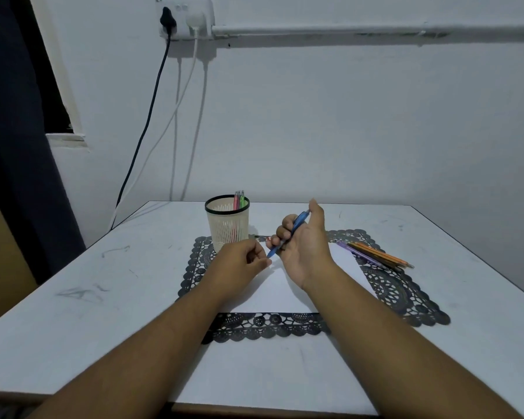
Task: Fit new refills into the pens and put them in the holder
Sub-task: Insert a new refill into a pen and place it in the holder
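Holder: cream slotted plastic pen holder [228, 225], far left, three pens inside.
Left hand [239, 261]: fingertips pinched at the pen's near tip; contents too small to tell.
Right hand [303, 237]: grips blue plastic pen [288, 234], axis running near-left to far-right.
Spare pens [375, 254]: right, on desk [73, 282].

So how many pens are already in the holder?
3, standing together at the right side of the holder: a pink pen and two green pens. Shorter ones could be hidden inside.
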A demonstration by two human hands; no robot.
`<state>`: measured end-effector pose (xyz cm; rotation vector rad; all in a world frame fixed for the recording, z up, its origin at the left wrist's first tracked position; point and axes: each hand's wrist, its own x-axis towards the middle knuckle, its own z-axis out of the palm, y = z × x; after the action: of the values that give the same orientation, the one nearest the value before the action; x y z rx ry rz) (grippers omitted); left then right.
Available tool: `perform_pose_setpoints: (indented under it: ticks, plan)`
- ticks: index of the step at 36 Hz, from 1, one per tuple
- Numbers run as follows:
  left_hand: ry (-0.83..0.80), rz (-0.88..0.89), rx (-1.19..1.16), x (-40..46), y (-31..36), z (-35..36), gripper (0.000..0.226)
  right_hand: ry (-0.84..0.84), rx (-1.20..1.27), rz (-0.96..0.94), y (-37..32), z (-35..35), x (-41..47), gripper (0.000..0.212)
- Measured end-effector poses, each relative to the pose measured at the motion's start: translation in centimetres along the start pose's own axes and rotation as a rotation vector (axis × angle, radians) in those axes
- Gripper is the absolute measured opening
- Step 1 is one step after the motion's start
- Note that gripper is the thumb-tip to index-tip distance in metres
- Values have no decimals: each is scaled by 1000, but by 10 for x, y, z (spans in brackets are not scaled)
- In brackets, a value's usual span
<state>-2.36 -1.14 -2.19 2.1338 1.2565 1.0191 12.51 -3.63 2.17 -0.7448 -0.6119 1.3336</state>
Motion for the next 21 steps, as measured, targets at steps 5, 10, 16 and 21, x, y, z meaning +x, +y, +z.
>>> perform_pose_setpoints:
  ticks: [5,10,16,21]
  plan:
    - [-19,36,-52,1,2,-1,16,-66,116,-22,-4,-3,-4,60]
    - [-59,79,-80,2,4,-2,14,-76,140,-66,-4,-3,-6,52]
    - [-55,95,-86,2,4,-2,17,-111,176,-102,-2,-3,-9,51]
    - [-63,104,-89,1,3,-1,17,-167,172,-111,-4,-5,-9,42]
